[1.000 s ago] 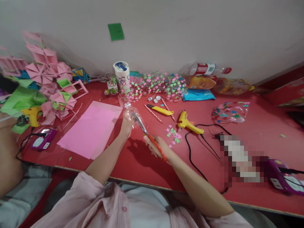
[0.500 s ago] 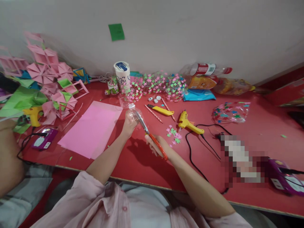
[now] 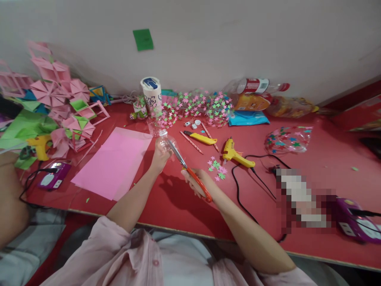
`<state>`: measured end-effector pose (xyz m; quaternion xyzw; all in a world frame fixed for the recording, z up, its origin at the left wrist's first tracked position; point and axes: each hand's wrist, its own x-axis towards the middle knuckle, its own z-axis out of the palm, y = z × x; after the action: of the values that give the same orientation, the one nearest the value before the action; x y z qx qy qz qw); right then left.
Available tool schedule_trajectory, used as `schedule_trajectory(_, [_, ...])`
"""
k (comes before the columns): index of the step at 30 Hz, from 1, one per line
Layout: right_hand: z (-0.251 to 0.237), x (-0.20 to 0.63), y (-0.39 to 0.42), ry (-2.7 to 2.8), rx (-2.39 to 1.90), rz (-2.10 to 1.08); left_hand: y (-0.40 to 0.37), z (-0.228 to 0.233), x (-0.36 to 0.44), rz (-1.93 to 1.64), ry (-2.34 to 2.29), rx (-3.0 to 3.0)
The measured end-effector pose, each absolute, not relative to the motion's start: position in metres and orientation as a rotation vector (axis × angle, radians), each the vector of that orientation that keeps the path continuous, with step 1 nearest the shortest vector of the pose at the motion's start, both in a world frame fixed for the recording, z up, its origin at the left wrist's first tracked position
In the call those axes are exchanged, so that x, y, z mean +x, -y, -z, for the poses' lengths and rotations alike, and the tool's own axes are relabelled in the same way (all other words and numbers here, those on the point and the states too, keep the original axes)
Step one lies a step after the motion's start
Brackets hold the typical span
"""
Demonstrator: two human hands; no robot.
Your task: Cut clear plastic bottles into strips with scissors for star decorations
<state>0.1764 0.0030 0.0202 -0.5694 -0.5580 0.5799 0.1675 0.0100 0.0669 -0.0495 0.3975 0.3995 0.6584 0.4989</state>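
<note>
A: What's the setting?

B: A red worktop (image 3: 312, 159) against a pale wall (image 3: 208, 39), with a green square (image 3: 143, 39) stuck on the wall at twelve o'clock.

A: And the hands?

B: The left hand (image 3: 160, 155) is closed around a clear bottle (image 3: 164, 138), held above the worktop near the centre. The right hand (image 3: 198, 183) grips red-handled scissors (image 3: 190, 171), fingers through the loops; the blades point to eleven o'clock and reach the bottle.

A: Are the blades apart?

B: Too fine to tell.

A: What lies around?

B: A pink sheet (image 3: 114, 161) at nine o'clock of the hands. Beyond it, at ten o'clock, folded pink and green paper shapes (image 3: 59, 103). At twelve o'clock a white cup (image 3: 151, 93) and a spread of paper stars (image 3: 198, 105). At two o'clock a yellow knife (image 3: 201, 138), then a yellow glue gun (image 3: 235, 154), with loose stars (image 3: 217, 169) just beside the right hand.

A: Further right?

B: A bag of stars (image 3: 287, 140), and bottles lying against the wall (image 3: 256, 86).
</note>
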Motion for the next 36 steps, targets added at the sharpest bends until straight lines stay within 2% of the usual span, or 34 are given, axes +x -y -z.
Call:
schedule_trajectory(20, [-0.023, 0.185, -0.005, 1.628, -1.461, -1.741, -0.067, 0.041, 0.006, -1.511, -0.900, 1.054])
schedule_trajectory(36, [-0.030, 0.180, -0.007, 1.623, -1.702, -1.672, -0.069, 0.044, 0.004, -1.519, -0.900, 1.090])
